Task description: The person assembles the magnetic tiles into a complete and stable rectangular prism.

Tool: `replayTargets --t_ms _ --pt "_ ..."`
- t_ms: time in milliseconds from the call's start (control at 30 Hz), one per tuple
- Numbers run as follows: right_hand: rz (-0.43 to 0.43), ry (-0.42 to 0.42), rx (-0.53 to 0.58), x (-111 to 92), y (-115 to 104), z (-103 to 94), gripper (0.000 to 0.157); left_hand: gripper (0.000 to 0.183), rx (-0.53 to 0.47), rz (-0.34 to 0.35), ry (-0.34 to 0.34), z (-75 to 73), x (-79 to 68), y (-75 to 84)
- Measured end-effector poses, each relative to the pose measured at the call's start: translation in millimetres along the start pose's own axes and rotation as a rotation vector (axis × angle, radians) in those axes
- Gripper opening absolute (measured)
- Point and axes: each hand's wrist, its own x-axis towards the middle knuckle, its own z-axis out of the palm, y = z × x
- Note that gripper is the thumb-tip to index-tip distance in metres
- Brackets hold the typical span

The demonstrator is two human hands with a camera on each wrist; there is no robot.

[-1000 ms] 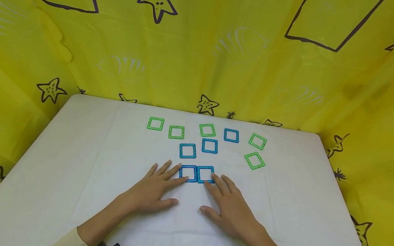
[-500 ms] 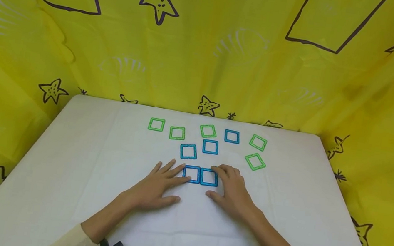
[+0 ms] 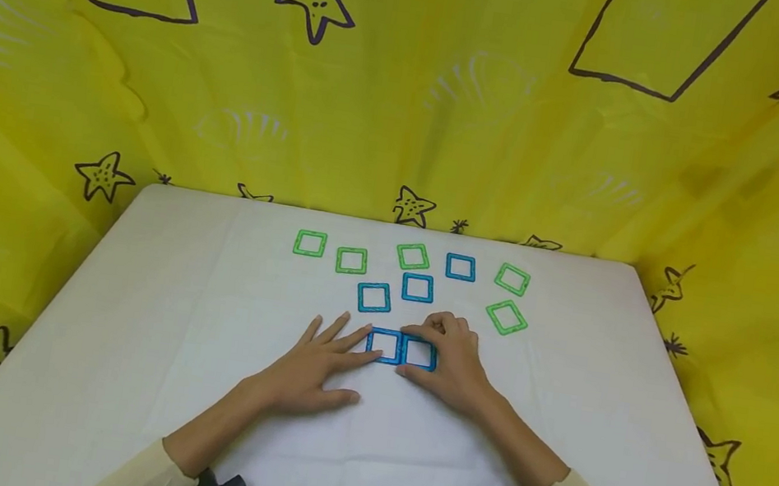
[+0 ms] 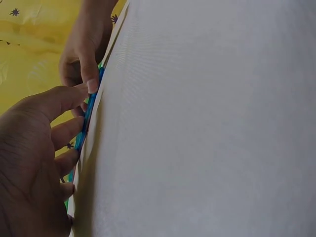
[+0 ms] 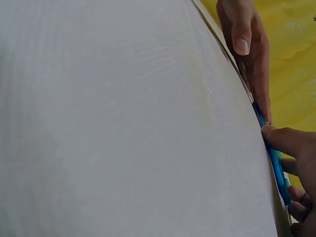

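Two blue square frame tiles lie edge to edge on the white table in the head view: a left tile (image 3: 388, 332) and a right tile (image 3: 434, 357). My left hand (image 3: 312, 367) is spread flat, its index finger touching the left tile and its middle finger beside the tile's upper left corner. My right hand (image 3: 456, 364) pinches the right tile between thumb at the near edge and index finger at the far edge; its other fingers curl. In the right wrist view, the thumb presses against the blue tile edge (image 5: 274, 160).
Beyond the hands lie more blue tiles, including one blue tile (image 3: 374, 310) just behind the pair. Several green tiles are scattered about, such as a green tile (image 3: 350, 272) at left. A yellow patterned curtain (image 3: 361, 123) surrounds the table (image 3: 117, 371).
The joined blue tiles have shifted slightly right. My right hand went from relaxed fingers touching the right tile to pinching it across its near and far edges. The left hand stays nearly still.
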Motion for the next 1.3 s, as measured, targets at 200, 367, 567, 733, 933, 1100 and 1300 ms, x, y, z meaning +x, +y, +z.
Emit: replayTargets --t_ms 200,367,567,733,933,1100,1300 --pt "0.014 0.016 0.040 2.9 1.1 1.7 0.053 0.067 0.006 0.007 0.002 0.2 -0.1 0.5" --pt "0.011 0.034 0.056 5.2 1.3 2.0 0.051 0.067 0.009 -0.003 0.003 -0.2 0.4 0.4" --pt "0.005 0.041 0.057 5.9 1.4 1.8 0.048 0.067 0.006 -0.005 0.001 -0.1 0.9 0.5" --pt "0.016 0.006 0.058 5.9 2.2 -0.9 0.057 0.067 0.000 -0.002 0.010 0.9 0.5 -0.8" --pt "0.027 -0.048 0.133 2.7 14.3 -6.3 0.062 0.067 -0.001 0.002 0.018 1.4 -0.2 -1.7" --pt "0.035 -0.020 0.168 0.1 17.6 -7.7 0.054 0.068 -0.017 0.001 0.023 1.7 -0.9 -1.7" --pt "0.047 0.007 0.169 -1.4 18.7 -6.3 0.052 0.074 -0.056 -0.013 0.070 2.4 -0.8 -3.2"
